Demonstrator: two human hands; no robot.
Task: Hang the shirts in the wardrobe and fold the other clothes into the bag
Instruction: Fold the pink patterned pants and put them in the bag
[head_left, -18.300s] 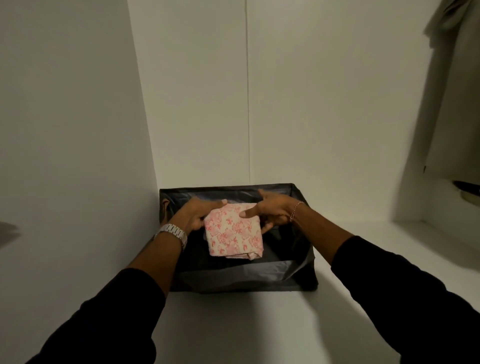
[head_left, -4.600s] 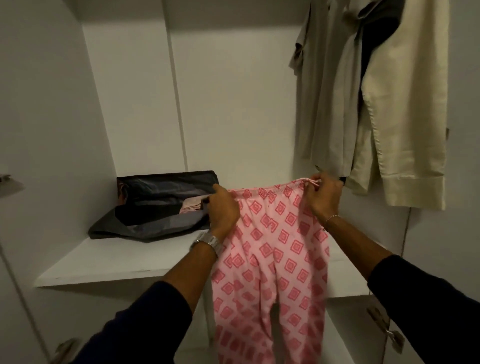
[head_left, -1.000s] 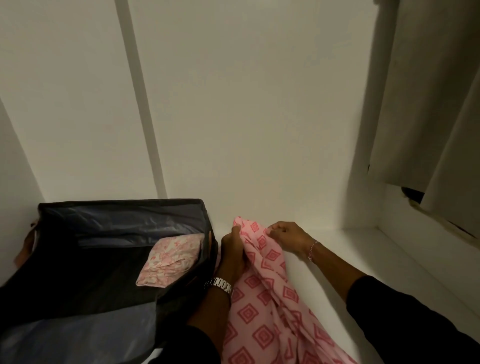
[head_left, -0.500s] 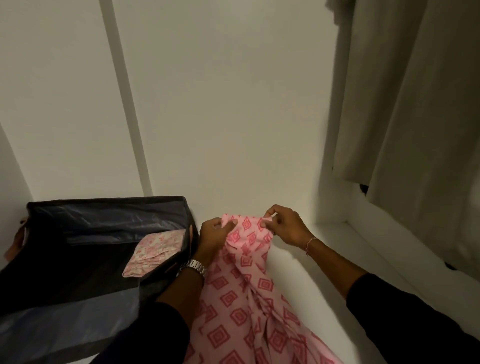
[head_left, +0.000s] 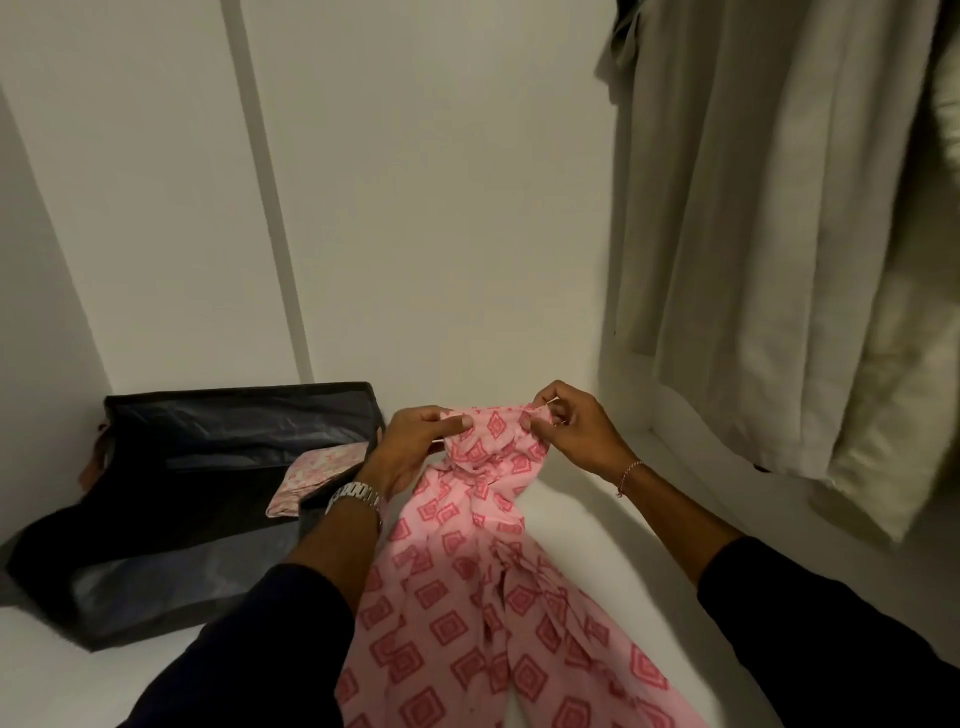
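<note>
The pink patterned trousers (head_left: 483, 561) lie bunched on the white shelf (head_left: 582, 525), waistband at the far end, legs trailing near. The left hand (head_left: 410, 447) and right hand (head_left: 571, 431) each pinch a waistband corner in a tight grip. To fold well, I'd pull the band taut, lay one leg squarely over the other, and smooth the twist before moving left to the open black bag (head_left: 171, 499), where a folded floral garment (head_left: 317, 473) sits.

White back wall (head_left: 441, 208) with vertical strip (head_left: 270, 208) running down it; white shelf (head_left: 587, 525) meets wall's base; wristwatch and bracelet unrelated.
</note>
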